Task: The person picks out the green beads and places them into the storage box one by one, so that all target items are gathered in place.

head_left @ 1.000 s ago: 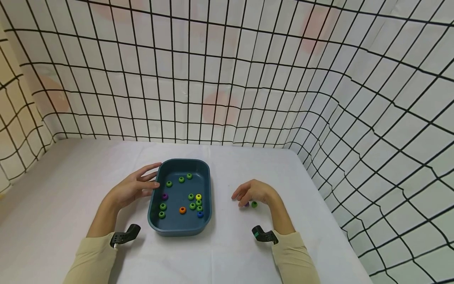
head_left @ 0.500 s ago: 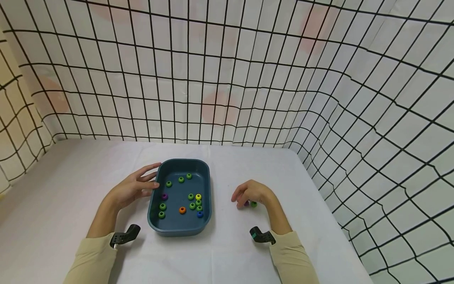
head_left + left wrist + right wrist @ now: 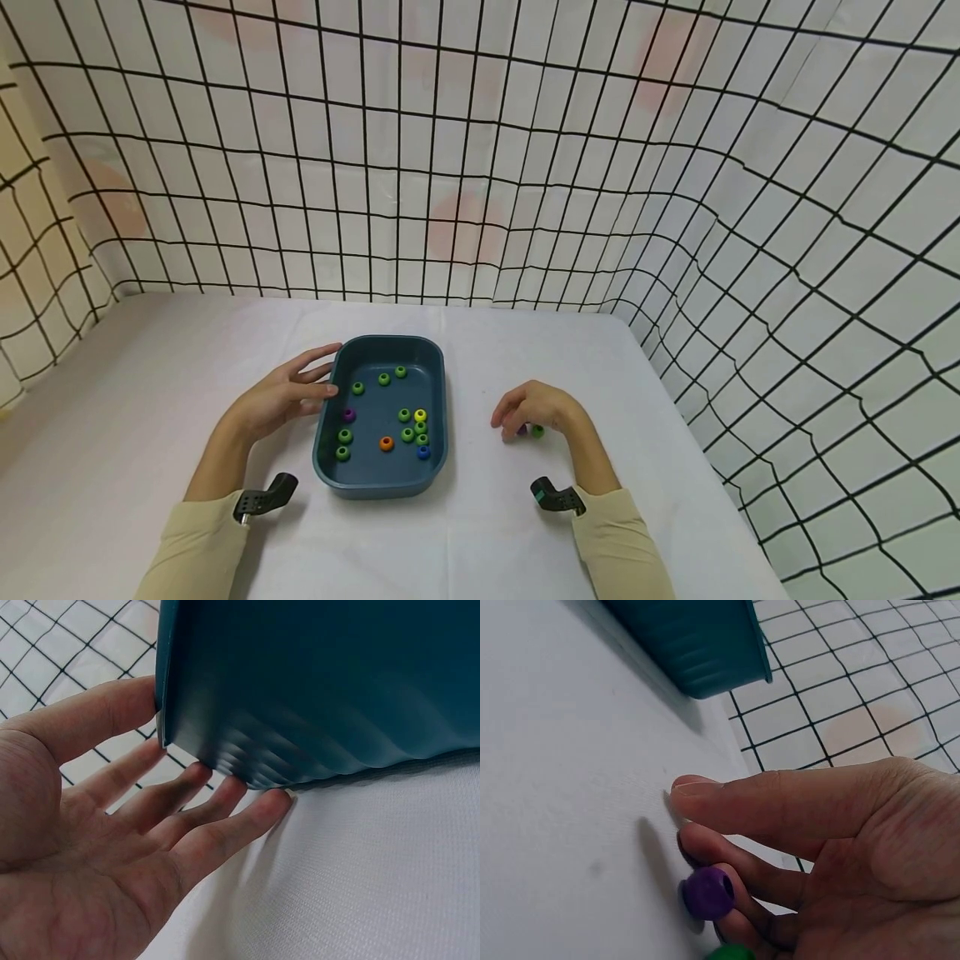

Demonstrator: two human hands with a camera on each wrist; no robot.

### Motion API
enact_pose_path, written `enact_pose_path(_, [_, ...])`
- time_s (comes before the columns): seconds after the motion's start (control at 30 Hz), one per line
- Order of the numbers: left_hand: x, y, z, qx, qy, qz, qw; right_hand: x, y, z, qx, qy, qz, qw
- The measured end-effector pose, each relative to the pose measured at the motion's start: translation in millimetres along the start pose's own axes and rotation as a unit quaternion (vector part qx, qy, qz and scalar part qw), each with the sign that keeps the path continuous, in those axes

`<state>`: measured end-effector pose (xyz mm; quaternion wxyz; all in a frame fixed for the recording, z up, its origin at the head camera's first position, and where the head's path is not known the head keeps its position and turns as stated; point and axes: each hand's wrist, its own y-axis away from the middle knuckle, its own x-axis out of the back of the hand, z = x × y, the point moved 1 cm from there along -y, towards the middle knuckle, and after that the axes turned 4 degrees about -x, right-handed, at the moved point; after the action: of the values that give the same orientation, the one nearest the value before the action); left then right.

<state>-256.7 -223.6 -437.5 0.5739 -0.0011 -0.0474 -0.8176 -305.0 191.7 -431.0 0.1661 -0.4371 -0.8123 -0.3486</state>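
On the left, my left hand (image 3: 273,402) rests against a dark blue tray (image 3: 382,492), thumb at the rim. The left wrist view shows its straight, spread fingers under the sloping side of the tray (image 3: 337,690). To the tray's right, my right hand (image 3: 538,404) hovers low at the tabletop, palm down with fingers bent. A purple bead (image 3: 709,894) sits right at its fingertips, in front of the middle fingers. Thumb and index tip stand slightly apart with nothing pinched between them. A green bead (image 3: 537,432) lies under the palm, partly cut off in the right wrist view.
Inside the tray lie several green beads (image 3: 384,379), plus a purple, an orange bead (image 3: 386,444), a yellow bead (image 3: 420,416) and a blue bead (image 3: 423,452). White cloth (image 3: 480,550) covers the table. Black netting (image 3: 480,150) over white sheeting rises behind and at the sides.
The right hand has shifted slightly left and its thumb lower, beside the purple bead. The left hand, tray and beads stay as they were.
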Motion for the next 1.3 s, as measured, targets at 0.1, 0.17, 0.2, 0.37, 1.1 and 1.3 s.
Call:
enact_pose_path(0.1, [-0.1,-0.5,-0.2,0.0,-0.003,0.001,1.0,5,1.9,2,0.001,-0.001,-0.007,1.0])
enact_pose_path(0.17, [0.0,-1.1,-0.3,-0.001,-0.004,0.001,1.0,8,3.4,4,0.0,-0.001,-0.007,1.0])
enact_pose_path(0.2, [0.0,-1.4,-0.4,-0.001,-0.005,0.001,1.0,9,4.2,5,0.0,0.001,-0.006,1.0])
enact_pose_path(0.37, [0.2,-2.2,-0.7,0.0,-0.004,0.001,1.0,15,7.3,9,-0.008,0.006,-0.008,0.9999])
enact_pose_path(1.1, [0.2,-2.7,-2.3,-0.003,-0.001,0.001,1.0,16,7.1,15,-0.033,0.009,0.009,0.9994])
enact_pose_path(1.3, [0.7,-2.8,-2.6,-0.005,0.001,0.002,1.0,15,6.5,6,-0.016,-0.005,0.023,0.9996])
